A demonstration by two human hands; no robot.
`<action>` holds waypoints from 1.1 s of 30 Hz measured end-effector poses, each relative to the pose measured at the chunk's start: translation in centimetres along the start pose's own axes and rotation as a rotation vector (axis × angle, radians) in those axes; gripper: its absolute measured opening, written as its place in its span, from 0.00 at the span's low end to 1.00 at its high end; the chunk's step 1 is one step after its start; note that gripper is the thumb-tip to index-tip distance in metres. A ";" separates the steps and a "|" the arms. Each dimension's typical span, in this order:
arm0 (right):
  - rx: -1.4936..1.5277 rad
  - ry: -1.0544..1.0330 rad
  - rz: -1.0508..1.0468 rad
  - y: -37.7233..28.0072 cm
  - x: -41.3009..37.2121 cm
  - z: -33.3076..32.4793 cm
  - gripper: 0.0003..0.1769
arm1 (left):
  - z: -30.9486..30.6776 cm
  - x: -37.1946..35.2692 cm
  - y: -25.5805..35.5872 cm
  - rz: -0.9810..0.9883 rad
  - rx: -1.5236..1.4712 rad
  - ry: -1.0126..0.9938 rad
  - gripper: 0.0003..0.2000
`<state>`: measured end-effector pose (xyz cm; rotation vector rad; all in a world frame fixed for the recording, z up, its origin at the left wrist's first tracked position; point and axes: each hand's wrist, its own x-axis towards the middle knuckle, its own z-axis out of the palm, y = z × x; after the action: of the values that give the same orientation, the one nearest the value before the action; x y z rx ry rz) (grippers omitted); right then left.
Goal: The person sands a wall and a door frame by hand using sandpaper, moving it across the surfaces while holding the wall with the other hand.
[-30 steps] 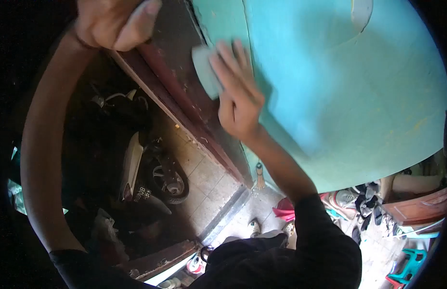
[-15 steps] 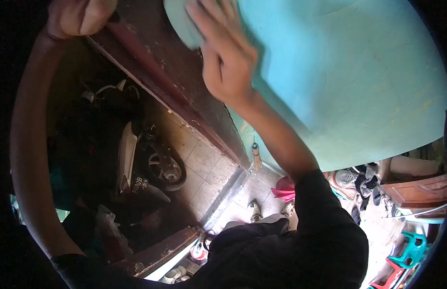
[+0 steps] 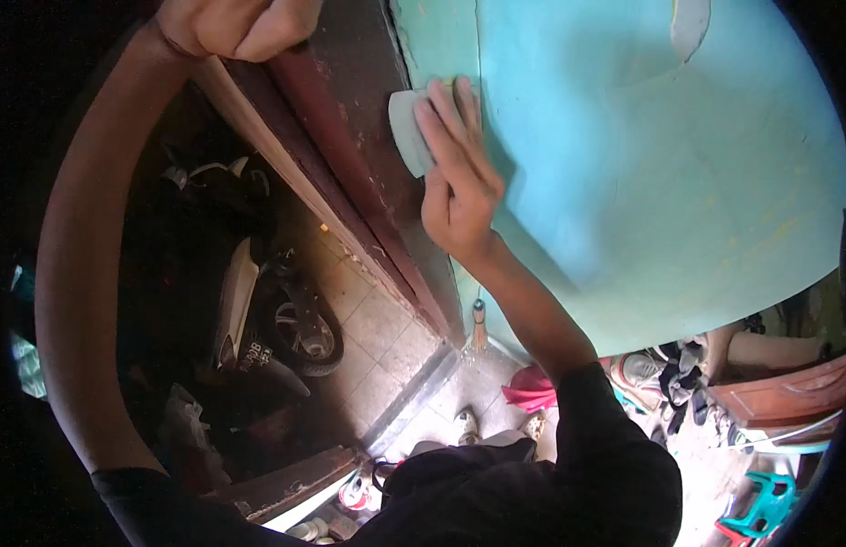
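My right hand [image 3: 459,173] presses a pale grey, flat piece with a curved edge [image 3: 405,132] against the turquoise wall [image 3: 641,182], its fingers laid over it. The piece overlaps the edge of the dark brown door frame [image 3: 350,100]; its far side is hidden under my fingers. High on the left, my left hand [image 3: 245,25] is closed with curled fingers, in front of the upper part of the frame. I cannot tell what it grips. A light grey patch [image 3: 691,27] shows on the wall at upper right.
Through the doorway a motorbike [image 3: 286,319] stands on the tiles. A small brush [image 3: 478,326] hangs low on the wall, near a pink item [image 3: 529,390]. Shoes [image 3: 641,370], a wooden cabinet [image 3: 792,394] and a green stool [image 3: 767,503] are at right.
My right hand and the grey piece now appear lower in the view, beside the door frame. My left hand shows farther right, still closed. The view has shifted, and the grey wall patch now shows.
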<state>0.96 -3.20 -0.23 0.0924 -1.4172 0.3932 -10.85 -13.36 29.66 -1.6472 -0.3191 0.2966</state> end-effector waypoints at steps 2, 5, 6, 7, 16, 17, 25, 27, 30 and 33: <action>0.016 0.019 -0.004 -0.2 3.6 0.5 0.22 | -0.8 0.9 0.9 -0.101 -0.067 -0.059 0.28; 0.222 0.084 -0.104 0.9 8.9 2.0 0.23 | 1.1 0.2 -0.3 0.035 -0.031 0.133 0.28; 0.223 0.085 -0.105 0.7 8.6 1.9 0.23 | 0.7 0.4 0.0 0.036 -0.030 0.132 0.28; 0.136 0.075 -0.098 0.5 7.6 1.6 0.23 | -0.1 0.7 0.6 -0.051 -0.069 0.047 0.28; 0.130 0.037 -0.136 0.3 8.5 1.1 0.29 | 1.6 0.4 0.2 -0.010 -0.061 0.207 0.27; 0.171 0.036 -0.111 0.4 8.6 1.4 0.30 | 0.7 0.4 0.1 0.011 -0.012 0.087 0.27; 0.036 -0.044 0.026 -0.9 2.8 -0.3 0.25 | -1.2 0.9 1.0 -0.178 -0.144 -0.069 0.27; 0.105 -0.020 -0.034 -0.1 7.0 0.5 0.25 | -1.0 0.9 1.2 -0.179 -0.143 -0.082 0.27; 0.065 -0.026 -0.049 -0.4 6.9 0.0 0.25 | -0.8 0.9 1.0 -0.164 -0.116 -0.050 0.27; -0.009 -0.057 0.008 -0.9 -0.5 -1.0 0.24 | -1.1 0.9 1.4 -0.208 -0.125 -0.062 0.27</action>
<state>2.09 -3.83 -0.72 0.0916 -1.4759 0.3938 -9.62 -14.15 28.39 -1.7136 -0.5613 0.1736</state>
